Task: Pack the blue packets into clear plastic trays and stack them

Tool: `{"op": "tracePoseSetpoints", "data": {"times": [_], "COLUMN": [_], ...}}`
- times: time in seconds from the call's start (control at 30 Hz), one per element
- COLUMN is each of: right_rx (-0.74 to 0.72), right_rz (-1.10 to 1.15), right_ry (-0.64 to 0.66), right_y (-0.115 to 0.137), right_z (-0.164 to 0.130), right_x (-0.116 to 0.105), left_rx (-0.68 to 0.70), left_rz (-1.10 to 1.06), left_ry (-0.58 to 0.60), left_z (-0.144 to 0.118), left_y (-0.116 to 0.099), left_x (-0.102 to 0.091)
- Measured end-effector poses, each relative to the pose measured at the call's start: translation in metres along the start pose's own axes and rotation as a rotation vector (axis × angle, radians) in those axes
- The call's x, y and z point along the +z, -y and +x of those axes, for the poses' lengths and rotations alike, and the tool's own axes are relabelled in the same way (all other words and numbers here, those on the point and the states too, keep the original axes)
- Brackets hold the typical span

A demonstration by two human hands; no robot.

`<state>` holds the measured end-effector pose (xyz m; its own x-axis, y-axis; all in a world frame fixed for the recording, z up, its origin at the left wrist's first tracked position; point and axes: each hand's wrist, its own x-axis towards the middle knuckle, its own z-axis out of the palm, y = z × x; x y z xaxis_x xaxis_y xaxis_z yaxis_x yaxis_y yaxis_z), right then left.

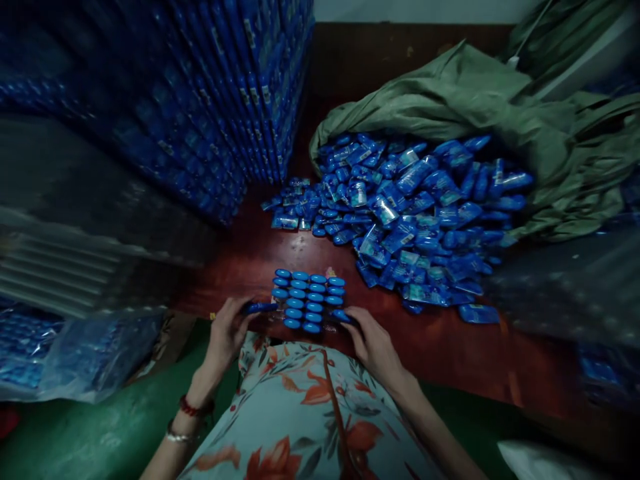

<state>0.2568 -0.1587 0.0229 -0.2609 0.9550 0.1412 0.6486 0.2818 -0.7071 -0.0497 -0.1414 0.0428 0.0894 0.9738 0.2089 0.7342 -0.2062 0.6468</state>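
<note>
A dark red desk (450, 347) carried a loose heap of blue packets (410, 213) spilling from a green sack (450, 100). The left hand (227, 333) gripped one blue piece (261, 307); the right hand (373, 343) pinched another (343, 315) beside the blue block (309, 300). The blurred stacks (200, 100) at left were hard to read.

Both forearms bare, reaching forward from near edge of view, converging toward centre. Left hand (227, 333) palm inward, fingers curled and closed in a pinch, wrist slightly bent, two bands at the wrist. Right hand (373, 343) back up, fingers extended forward-left, tips pressed down
</note>
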Motion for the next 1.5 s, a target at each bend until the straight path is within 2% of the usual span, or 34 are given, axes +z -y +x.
{"op": "tracePoseSetpoints", "data": {"times": [0.1, 0.2, 0.27, 0.37, 0.47, 0.57, 0.8, 0.93, 1.0, 1.1, 1.17, 1.3, 1.4, 1.5], "right_rx": [-0.210, -0.289, -0.292, -0.236, -0.161, -0.110, -0.022, 0.055, 0.055, 0.055, 0.044, -0.002, 0.019, 0.009], "right_rz": [-0.143, -0.279, -0.343, -0.432, -0.510, -0.507, -0.463, -0.374, -0.278, -0.237, -0.268, -0.435, -0.552, -0.563], "right_ry": [-0.030, 0.056, 0.140, 0.248, 0.348, 0.424, 0.393, 0.420, 0.383, 0.275, 0.246, 0.360, 0.444, 0.464], "right_y": [-0.013, -0.023, -0.020, -0.003, 0.015, 0.020, 0.021, 0.026, 0.020, 0.009, 0.007, 0.019, 0.031, 0.034], "right_z": [0.003, 0.003, 0.003, 0.011, 0.028, 0.041, 0.031, 0.046, 0.054, 0.053, 0.047, 0.042, 0.053, 0.063], "right_x": [0.016, 0.016, 0.011, 0.003, -0.004, -0.007, -0.002, -0.013, -0.019, -0.021, -0.018, -0.012, -0.014, -0.018], "left_rx": [0.067, 0.207, 0.317, 0.452, 0.524, 0.532, 0.468, 0.453, 0.445, 0.448, 0.453, 0.455, 0.468, 0.462], "left_rz": [0.016, 0.066, 0.098, 0.163, 0.245, 0.286, 0.154, 0.091, 0.090, 0.102, 0.099, 0.080, 0.071, 0.072], "left_ry": [0.024, 0.100, 0.150, 0.205, 0.306, 0.400, 0.264, 0.102, 0.062, 0.078, 0.095, 0.100, 0.099, 0.106], "left_z": [-0.002, -0.001, 0.002, 0.009, 0.018, 0.025, 0.021, 0.016, 0.016, 0.016, 0.016, 0.017, 0.018, 0.018], "left_y": [0.001, 0.008, 0.011, 0.010, 0.003, -0.001, 0.015, 0.022, 0.023, 0.023, 0.023, 0.024, 0.025, 0.025], "left_x": [0.022, 0.029, 0.028, 0.024, 0.023, 0.023, 0.027, 0.038, 0.042, 0.043, 0.041, 0.041, 0.041, 0.041]}}
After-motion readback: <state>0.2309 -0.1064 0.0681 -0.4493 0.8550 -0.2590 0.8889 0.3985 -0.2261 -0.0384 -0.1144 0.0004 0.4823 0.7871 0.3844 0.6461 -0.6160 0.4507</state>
